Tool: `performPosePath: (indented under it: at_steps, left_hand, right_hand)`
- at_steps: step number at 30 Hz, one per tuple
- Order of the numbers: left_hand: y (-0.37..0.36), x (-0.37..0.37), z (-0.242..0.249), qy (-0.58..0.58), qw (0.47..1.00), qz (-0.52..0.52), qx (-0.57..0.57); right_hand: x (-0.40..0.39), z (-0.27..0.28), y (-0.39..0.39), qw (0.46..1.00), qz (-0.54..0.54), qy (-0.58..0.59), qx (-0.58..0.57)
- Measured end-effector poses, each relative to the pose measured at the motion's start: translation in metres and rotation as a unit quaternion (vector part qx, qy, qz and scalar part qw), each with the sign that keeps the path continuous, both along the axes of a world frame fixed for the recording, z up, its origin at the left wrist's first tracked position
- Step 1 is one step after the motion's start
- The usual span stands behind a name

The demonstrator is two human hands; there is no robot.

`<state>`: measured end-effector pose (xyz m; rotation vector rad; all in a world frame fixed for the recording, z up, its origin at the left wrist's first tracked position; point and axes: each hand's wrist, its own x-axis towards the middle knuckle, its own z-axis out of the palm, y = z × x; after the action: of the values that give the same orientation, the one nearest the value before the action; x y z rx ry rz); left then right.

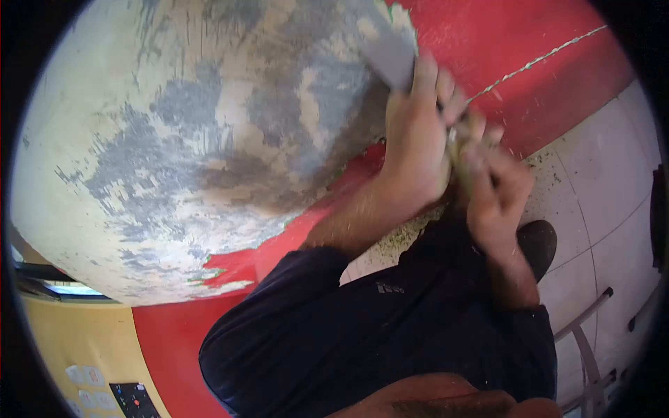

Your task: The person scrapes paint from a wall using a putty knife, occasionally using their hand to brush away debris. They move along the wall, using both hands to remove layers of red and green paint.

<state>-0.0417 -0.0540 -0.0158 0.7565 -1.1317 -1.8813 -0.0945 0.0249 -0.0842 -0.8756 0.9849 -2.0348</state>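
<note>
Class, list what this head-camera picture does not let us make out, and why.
All in the head view:
- Scraper blade: edge blurred.
- Handle: mostly hidden by the left hand and right hand.
- Papers: print too small.
- Metal frame: cut off by the picture's edge.

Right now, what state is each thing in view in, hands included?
Scraper: held, blade at the wall, blurred.
Left hand: closed on the scraper, nearer its blade.
Right hand: closed on the handle end.
Wall: partly stripped, patchy gray and off-white.
Red paint: ragged-edged, crossed by a thin pale line.
Tiled floor: littered with flakes near the wall.
</note>
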Motion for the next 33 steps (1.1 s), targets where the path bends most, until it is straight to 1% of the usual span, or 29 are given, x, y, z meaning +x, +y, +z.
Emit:
performPosePath:
  at_steps: [3, 4, 6, 7, 8, 11, 12, 13, 14, 16, 17, 19, 20, 21, 23, 24, 25, 27, 28, 29, 31, 32, 33]
  left_hand:
    - [-0.007, -0.013, 0.023, 0.008, 0.998, -0.013, -0.061]
    - [-0.004, -0.007, 0.017, -0.002, 0.999, -0.013, -0.032]
    - [0.001, 0.007, -0.008, -0.007, 0.999, -0.035, 0.007]
    - [0.000, 0.007, -0.012, -0.008, 0.999, -0.045, 0.027]
    - [-0.002, 0.003, -0.013, 0.013, 0.999, -0.047, 0.012]
    - [-0.004, -0.017, 0.021, 0.025, 0.999, -0.041, -0.011]
    - [-0.003, -0.016, 0.020, 0.039, 0.998, -0.048, -0.008]
    - [-0.002, -0.010, 0.014, 0.032, 0.999, -0.043, -0.002]
    - [-0.001, -0.001, 0.006, 0.026, 0.999, -0.038, 0.007]
    - [-0.001, 0.002, 0.007, 0.009, 0.999, -0.049, -0.005]
    - [-0.003, 0.001, 0.008, 0.016, 0.999, -0.040, -0.033]
    - [-0.015, -0.016, 0.026, 0.025, 0.995, -0.024, -0.095]
    - [-0.016, -0.020, 0.036, 0.029, 0.994, -0.021, -0.107]
    - [-0.012, -0.014, 0.033, 0.023, 0.996, -0.026, -0.078]
    - [-0.005, 0.003, 0.015, 0.020, 0.998, -0.044, -0.027]
    - [0.002, 0.007, 0.009, 0.022, 0.998, -0.052, 0.015]
    - [-0.004, 0.003, 0.006, 0.028, 0.998, -0.050, -0.010]
    - [-0.009, 0.000, 0.004, 0.024, 0.998, -0.037, -0.045]
    - [-0.013, -0.010, 0.017, 0.030, 0.997, -0.029, -0.068]
    - [-0.012, -0.010, 0.021, 0.025, 0.997, -0.030, -0.062]
    - [-0.011, -0.013, 0.029, 0.022, 0.998, -0.033, -0.050]
    - [-0.006, -0.005, 0.022, 0.022, 0.999, -0.042, 0.007]
    - [-0.005, -0.001, 0.014, 0.030, 0.999, -0.045, 0.006]
  right_hand:
    - [0.000, 0.017, -0.008, 0.999, -0.020, -0.007, -0.028]
    - [0.000, 0.010, -0.002, 0.999, -0.023, 0.042, 0.001]
    - [0.005, -0.002, 0.010, 0.999, -0.026, 0.043, 0.012]
    - [0.001, 0.000, 0.005, 0.999, -0.027, 0.043, 0.015]
    - [-0.001, 0.001, 0.003, 0.999, -0.027, 0.038, 0.023]
    - [-0.001, 0.020, -0.001, 0.998, -0.007, -0.059, 0.029]
    - [0.000, 0.021, -0.003, 0.999, -0.022, -0.049, 0.005]
    - [0.002, 0.016, -0.002, 0.999, -0.026, -0.028, 0.007]
    - [0.002, 0.011, 0.002, 0.999, -0.032, 0.027, 0.018]
    - [0.003, 0.010, 0.005, 0.997, -0.054, 0.062, 0.004]
    - [0.000, 0.011, 0.003, 0.988, -0.079, 0.130, 0.003]
    - [-0.006, 0.020, -0.020, 0.993, -0.078, 0.059, -0.065]
    - [-0.004, 0.026, -0.017, 0.996, -0.060, 0.043, -0.050]
    - [-0.002, 0.032, -0.015, 0.998, -0.042, 0.026, -0.036]
    - [0.000, 0.017, 0.002, 0.991, -0.052, 0.126, 0.006]
    - [0.001, 0.012, 0.003, 0.992, -0.053, 0.111, 0.007]
    - [0.003, 0.009, 0.003, 0.994, -0.054, 0.096, 0.008]
    - [0.003, 0.007, -0.004, 0.984, -0.098, 0.147, -0.006]
    - [0.002, 0.015, -0.015, 0.995, -0.083, 0.047, -0.043]
    - [0.001, 0.027, -0.020, 0.995, -0.060, -0.028, -0.068]
    - [-0.001, 0.026, -0.013, 0.994, -0.079, 0.055, -0.041]
    - [0.000, 0.022, -0.004, 0.997, -0.058, 0.047, -0.017]
    - [0.004, 0.014, 0.006, 0.999, -0.037, 0.037, 0.008]
